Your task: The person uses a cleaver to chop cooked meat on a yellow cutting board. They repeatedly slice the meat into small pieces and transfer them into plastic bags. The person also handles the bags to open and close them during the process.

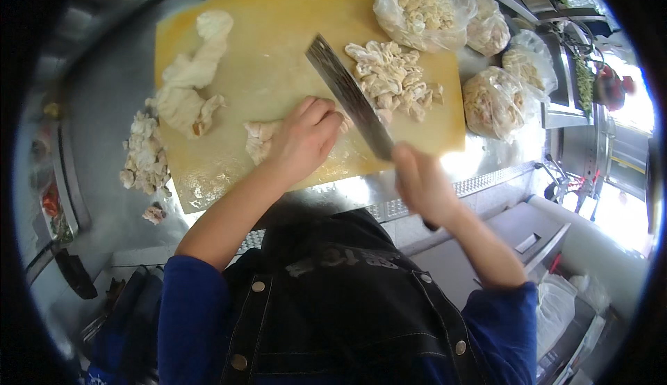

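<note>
My left hand (pixel 307 137) presses with bent fingers on a pale piece of raw meat or skin (pixel 259 139) near the front of the yellowed cutting board (pixel 271 36). In my right hand (pixel 423 179) is the handle of a cleaver (pixel 351 95), its wide blade slanting up and left just right of my left fingers. Whether the blade touches the meat cannot be told. Beyond the blade lies a heap of cut pale pieces (pixel 388 75). A long uncut pale piece (pixel 187 80) rests on the board's left part.
Several clear plastic bags of pale pieces, among them one at the board's far right corner (pixel 424 7) and one beside its right edge (pixel 494 103), stand on the metal counter (pixel 99 88). Trimmings (pixel 146 153) are piled against the board's left edge. Metal containers stand at the right.
</note>
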Motion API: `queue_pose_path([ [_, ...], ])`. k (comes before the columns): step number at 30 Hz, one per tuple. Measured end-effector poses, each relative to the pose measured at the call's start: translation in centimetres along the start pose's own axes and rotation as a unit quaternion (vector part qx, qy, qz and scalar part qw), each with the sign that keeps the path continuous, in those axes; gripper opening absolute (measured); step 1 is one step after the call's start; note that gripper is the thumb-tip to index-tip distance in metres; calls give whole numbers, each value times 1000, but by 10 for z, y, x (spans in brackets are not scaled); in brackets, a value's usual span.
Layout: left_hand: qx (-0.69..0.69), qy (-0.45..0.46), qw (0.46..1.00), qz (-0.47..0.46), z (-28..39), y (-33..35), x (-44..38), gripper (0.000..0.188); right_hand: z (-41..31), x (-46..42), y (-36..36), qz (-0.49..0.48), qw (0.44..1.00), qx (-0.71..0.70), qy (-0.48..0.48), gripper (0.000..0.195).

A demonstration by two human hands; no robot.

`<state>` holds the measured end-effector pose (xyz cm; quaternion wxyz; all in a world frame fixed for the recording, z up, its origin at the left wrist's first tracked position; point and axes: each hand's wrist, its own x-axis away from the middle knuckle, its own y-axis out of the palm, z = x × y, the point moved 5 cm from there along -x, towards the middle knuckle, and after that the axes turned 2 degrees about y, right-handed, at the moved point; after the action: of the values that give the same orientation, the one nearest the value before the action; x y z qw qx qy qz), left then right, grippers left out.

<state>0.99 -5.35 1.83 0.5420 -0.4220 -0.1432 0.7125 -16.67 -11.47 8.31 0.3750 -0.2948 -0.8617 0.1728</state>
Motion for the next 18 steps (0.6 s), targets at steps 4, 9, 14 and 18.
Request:
queue_pose_path([
  [4, 13, -9, 1000, 13, -2, 4, -3, 18, 1, 7, 32, 24, 993, -86, 74, 43],
  [9, -11, 20, 1000, 0, 7, -5, 2, 18, -19, -51, 24, 91, 993, -48, 50, 42],
  [14, -53, 32, 997, 40, -1, -15, 18, 20, -22, -14, -12, -24, 991, 111, -70, 37],
  [18, -29, 24, 999, 20, -6, -11, 22, 23, -16, -33, -8, -80, 989, 100, -78, 34],
])
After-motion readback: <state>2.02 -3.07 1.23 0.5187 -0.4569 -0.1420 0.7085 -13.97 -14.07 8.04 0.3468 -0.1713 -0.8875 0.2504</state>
